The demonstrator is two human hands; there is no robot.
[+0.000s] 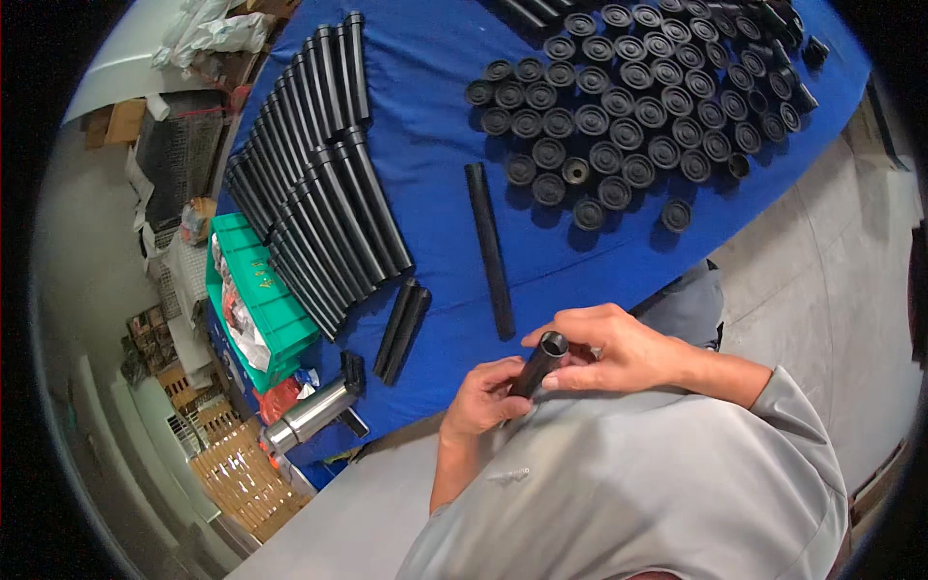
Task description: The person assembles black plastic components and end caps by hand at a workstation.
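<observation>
Where the blue cloth-covered table (435,193) faces the grey fabric shirt (657,464), the right hand (619,353) curls around, and the left hand (480,396) clasps, a hollow black cylindrical tube (540,366); right fingertip contact is unclear. Firm left support should steady its open end.

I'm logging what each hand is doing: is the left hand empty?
No, the left hand holds a black tube below its open end.

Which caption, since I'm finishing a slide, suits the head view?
Left hand and right hand hold a black tube beside blue cloth bearing more tubes and round parts.
</observation>
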